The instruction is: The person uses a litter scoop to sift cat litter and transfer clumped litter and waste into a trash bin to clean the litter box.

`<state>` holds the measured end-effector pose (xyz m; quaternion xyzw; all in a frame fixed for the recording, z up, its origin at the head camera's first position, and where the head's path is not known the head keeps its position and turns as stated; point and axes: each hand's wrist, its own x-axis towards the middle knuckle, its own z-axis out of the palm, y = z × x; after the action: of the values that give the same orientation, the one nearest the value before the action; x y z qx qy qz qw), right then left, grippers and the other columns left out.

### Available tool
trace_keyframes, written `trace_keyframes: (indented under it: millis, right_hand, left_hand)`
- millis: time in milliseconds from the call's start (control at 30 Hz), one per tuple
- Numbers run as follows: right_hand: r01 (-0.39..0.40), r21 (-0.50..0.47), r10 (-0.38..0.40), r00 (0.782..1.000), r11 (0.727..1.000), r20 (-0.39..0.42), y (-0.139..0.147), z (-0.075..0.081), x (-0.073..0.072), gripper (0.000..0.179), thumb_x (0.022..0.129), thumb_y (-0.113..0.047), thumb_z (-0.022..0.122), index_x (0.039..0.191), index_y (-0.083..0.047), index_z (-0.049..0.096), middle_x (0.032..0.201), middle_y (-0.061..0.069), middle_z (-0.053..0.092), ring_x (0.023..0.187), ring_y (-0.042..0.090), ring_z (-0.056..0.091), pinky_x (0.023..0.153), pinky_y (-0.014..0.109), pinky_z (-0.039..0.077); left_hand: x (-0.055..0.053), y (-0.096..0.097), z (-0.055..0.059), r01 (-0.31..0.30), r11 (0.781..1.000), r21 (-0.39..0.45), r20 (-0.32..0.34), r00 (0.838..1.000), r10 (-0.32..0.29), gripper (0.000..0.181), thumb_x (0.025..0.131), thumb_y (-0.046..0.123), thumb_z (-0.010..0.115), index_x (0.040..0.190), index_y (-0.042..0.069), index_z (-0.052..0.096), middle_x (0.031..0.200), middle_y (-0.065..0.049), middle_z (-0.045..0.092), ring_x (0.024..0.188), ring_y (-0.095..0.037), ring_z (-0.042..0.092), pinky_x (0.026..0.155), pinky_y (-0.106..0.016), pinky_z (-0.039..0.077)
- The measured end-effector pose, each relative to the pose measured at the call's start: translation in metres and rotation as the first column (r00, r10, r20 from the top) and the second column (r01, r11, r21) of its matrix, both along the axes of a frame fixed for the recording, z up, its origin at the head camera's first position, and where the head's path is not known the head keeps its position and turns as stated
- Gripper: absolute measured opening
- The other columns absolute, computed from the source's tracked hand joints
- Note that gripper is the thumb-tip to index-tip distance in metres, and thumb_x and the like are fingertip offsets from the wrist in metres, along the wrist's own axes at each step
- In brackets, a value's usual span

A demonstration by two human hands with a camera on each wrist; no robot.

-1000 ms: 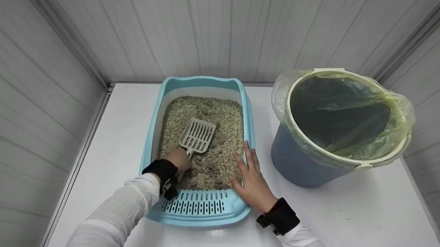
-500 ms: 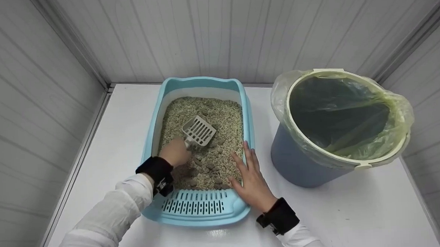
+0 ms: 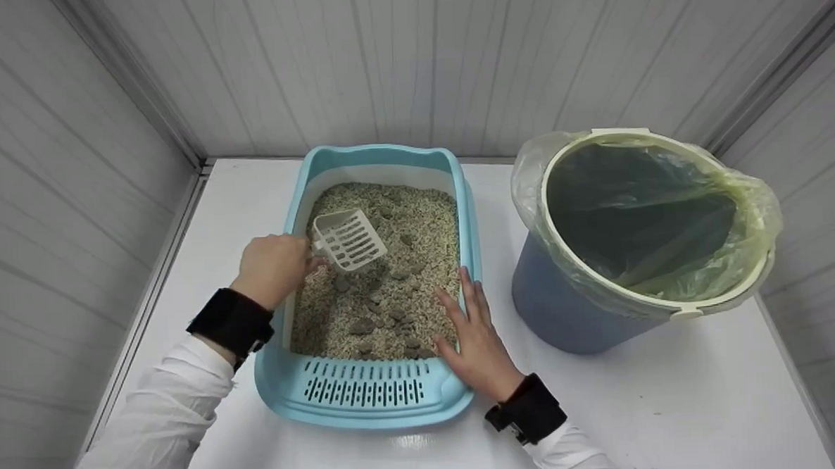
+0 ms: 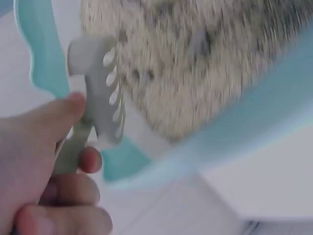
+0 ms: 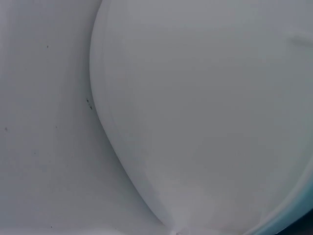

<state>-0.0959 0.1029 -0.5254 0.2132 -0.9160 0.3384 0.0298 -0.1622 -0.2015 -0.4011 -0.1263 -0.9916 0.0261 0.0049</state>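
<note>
My left hand (image 3: pixel 274 269) grips the handle of a slotted, pale grey litter scoop (image 3: pixel 353 241) at the left side of the blue litter box (image 3: pixel 369 414). The scoop's head hangs tilted above the litter (image 3: pixel 424 227). In the left wrist view the thumb and curled fingers wrap the handle, and the scoop (image 4: pixel 102 95) shows edge-on. Dark clumps (image 3: pixel 361 326) lie scattered over the litter. My right hand (image 3: pixel 480 351) rests with spread fingers on the box's right rim near the front corner. The right wrist view holds only the box's white outer wall (image 5: pixel 195 107) and blue rim.
A blue bin (image 3: pixel 569 312) stands right of the box, lined with a yellowish clear bag (image 3: pixel 758 212) folded over its rim. Box and bin sit on a white table (image 3: pixel 707 405). Grey panelled walls (image 3: pixel 410 58) close off the back and both sides.
My left hand has lifted the scoop out of the middle of the litter, moving left and away from me toward the left rim. The scoop's head has turned. The right hand has stayed put.
</note>
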Motion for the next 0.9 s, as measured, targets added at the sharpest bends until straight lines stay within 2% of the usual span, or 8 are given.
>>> trace_keyframes:
  millis: [167,333,433,533,600,700,833,900]
  right_hand:
    - [0.003,-0.002,-0.003,1.0,1.0,-0.003,0.001,0.0,-0.001,0.072,0.09,-0.024,0.061,0.15,-0.027,0.022,0.158,0.006,-0.013,0.143,0.039,-0.003,0.098,0.066,0.029]
    - [0.003,-0.005,-0.003,1.0,1.0,-0.001,0.0,0.0,-0.001,0.073,0.091,-0.024,0.061,0.15,-0.03,0.02,0.158,0.005,-0.014,0.143,0.039,-0.003,0.098,0.067,0.028]
    - [0.0,-0.005,0.0,1.0,1.0,-0.002,-0.001,0.0,-0.002,0.074,0.09,-0.024,0.061,0.15,-0.033,0.018,0.158,0.005,-0.014,0.143,0.04,-0.003,0.097,0.068,0.028]
    - [-0.001,-0.009,0.001,1.0,1.0,-0.007,-0.001,0.0,-0.001,0.076,0.09,-0.023,0.062,0.15,-0.033,0.017,0.158,0.005,-0.014,0.143,0.041,-0.002,0.097,0.068,0.028]
    - [0.001,-0.006,-0.001,1.0,1.0,-0.011,0.0,-0.001,-0.001,0.076,0.09,-0.024,0.062,0.15,-0.033,0.017,0.158,0.005,-0.014,0.143,0.041,-0.002,0.097,0.068,0.027]
    - [0.002,-0.007,-0.002,1.0,1.0,-0.02,0.0,-0.002,-0.001,0.076,0.089,-0.024,0.063,0.15,-0.033,0.018,0.158,0.005,-0.013,0.143,0.042,-0.001,0.097,0.068,0.026]
    - [-0.003,-0.013,0.002,1.0,1.0,-0.027,0.0,-0.003,-0.001,0.074,0.09,-0.025,0.062,0.15,-0.03,0.019,0.158,0.006,-0.013,0.142,0.042,-0.001,0.097,0.069,0.027]
    - [-0.005,-0.018,0.004,1.0,1.0,-0.023,0.0,-0.004,-0.001,0.073,0.09,-0.024,0.062,0.15,-0.03,0.02,0.158,0.006,-0.013,0.143,0.041,-0.001,0.097,0.068,0.028]
  left_hand:
    - [0.003,-0.013,0.014,0.074,0.994,-0.075,-0.046,0.996,-0.077,0.04,0.089,0.028,0.064,0.06,0.009,0.044,0.049,-0.004,0.04,0.044,-0.022,0.045,0.046,-0.041,0.044]
    - [0.004,-0.022,0.02,0.127,0.978,-0.166,-0.099,0.984,-0.145,0.062,0.084,0.036,0.069,0.05,0.017,0.021,0.047,0.004,0.021,0.042,-0.011,0.025,0.042,-0.029,0.027]
    - [0.002,-0.029,0.026,0.151,0.959,-0.241,-0.075,0.982,-0.173,0.066,0.077,0.047,0.071,0.049,0.017,0.02,0.047,0.006,0.019,0.045,-0.009,0.021,0.043,-0.026,0.023]
    - [-0.003,-0.032,0.033,0.169,0.939,-0.3,-0.04,0.981,-0.189,0.064,0.072,0.049,0.072,0.048,0.017,0.023,0.048,0.006,0.022,0.047,-0.009,0.021,0.042,-0.028,0.029]
    - [-0.006,-0.029,0.035,0.189,0.914,-0.358,-0.028,0.977,-0.213,0.063,0.071,0.049,0.072,0.047,0.015,0.024,0.048,0.006,0.023,0.047,-0.01,0.023,0.044,-0.029,0.036]
    - [-0.009,-0.017,0.035,0.222,0.86,-0.459,-0.018,0.966,-0.259,0.062,0.07,0.046,0.075,0.047,0.014,0.027,0.046,0.004,0.029,0.045,-0.01,0.033,0.048,-0.03,0.045]
    - [-0.014,-0.003,0.026,0.26,0.779,-0.57,0.017,0.952,-0.305,0.055,0.07,0.043,0.077,0.048,0.01,0.038,0.047,0.001,0.042,0.049,-0.012,0.049,0.053,-0.029,0.05]
    - [-0.017,-0.002,0.019,0.284,0.76,-0.584,0.045,0.947,-0.319,0.055,0.073,0.041,0.075,0.048,0.01,0.038,0.047,0.001,0.041,0.048,-0.012,0.048,0.052,-0.029,0.05]
